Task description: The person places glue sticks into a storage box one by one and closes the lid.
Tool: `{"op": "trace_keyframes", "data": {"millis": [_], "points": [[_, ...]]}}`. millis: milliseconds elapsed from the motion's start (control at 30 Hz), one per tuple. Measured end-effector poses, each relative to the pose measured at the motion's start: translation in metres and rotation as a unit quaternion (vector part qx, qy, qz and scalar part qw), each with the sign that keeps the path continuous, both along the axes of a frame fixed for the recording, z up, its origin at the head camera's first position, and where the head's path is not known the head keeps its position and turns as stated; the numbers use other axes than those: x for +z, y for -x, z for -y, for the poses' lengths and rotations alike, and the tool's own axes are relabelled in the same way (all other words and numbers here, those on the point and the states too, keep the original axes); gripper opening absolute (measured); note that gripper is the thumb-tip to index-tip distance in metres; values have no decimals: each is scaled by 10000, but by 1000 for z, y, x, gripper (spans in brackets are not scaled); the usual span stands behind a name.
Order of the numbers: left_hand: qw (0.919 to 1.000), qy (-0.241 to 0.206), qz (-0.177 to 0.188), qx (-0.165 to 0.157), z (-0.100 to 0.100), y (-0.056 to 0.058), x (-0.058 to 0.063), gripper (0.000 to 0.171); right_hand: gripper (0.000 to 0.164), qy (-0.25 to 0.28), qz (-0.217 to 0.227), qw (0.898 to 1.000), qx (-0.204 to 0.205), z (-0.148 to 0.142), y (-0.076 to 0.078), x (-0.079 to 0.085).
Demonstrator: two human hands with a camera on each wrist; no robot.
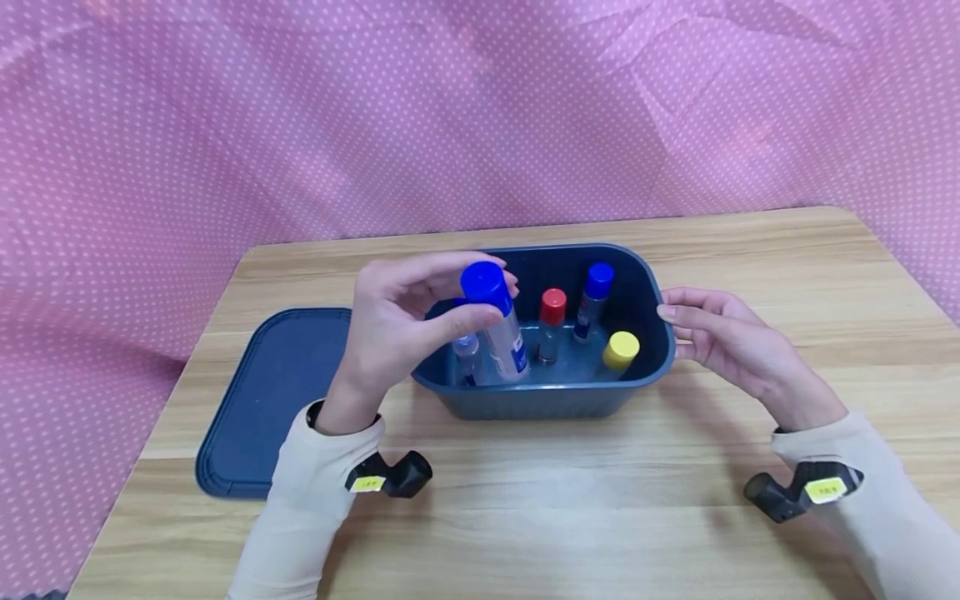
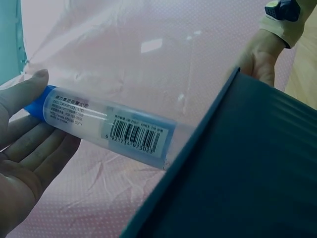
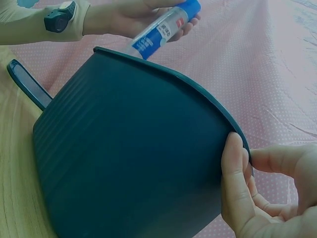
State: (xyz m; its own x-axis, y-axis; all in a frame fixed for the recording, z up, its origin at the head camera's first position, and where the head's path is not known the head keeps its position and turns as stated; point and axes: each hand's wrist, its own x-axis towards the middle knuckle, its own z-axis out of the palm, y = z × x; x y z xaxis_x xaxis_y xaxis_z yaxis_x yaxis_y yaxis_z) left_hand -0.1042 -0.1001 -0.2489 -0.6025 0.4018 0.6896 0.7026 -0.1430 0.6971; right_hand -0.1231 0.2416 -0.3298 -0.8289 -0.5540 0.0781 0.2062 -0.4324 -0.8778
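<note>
Wooden table [image 1: 555,517], blue-capped bottle [image 1: 502,335] between left fingers [image 1: 427,267]

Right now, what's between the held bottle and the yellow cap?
In the head view, the red-capped bottle stands between the held bottle and the yellow cap.

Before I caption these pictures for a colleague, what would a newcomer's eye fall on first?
Likely the clear, blue-capped tube that the left hand holds at a tilt, its cap above the rim of the dark blue bin. Inside the bin, a red cap and a yellow cap stand out, and behind the table hangs a pink polka-dot cloth.
</note>
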Motion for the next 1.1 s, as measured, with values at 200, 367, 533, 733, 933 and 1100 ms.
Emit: {"op": "trace_keyframes", "data": {"millis": [200,367,533,733,933,1100], "points": [[9998,137,49,133,-1,6,-7,60,29,7,34,10000,42,1,0,1],[9981,472,138,361,-2,10,-17,65,29,41,47,10000,57,0,0,1],[9970,584,283,425,-4,13,-23,62,29,38,48,10000,33,-1,0,1],[9966,698,355,250,-4,16,-26,47,28,37,37,10000,34,-1,1,0],[9924,1017,494,477,-4,18,-28,35,29,37,72,10000,23,-1,0,2],[9886,1180,623,696,-5,20,-30,33,28,29,59,10000,42,-1,1,2]]}}
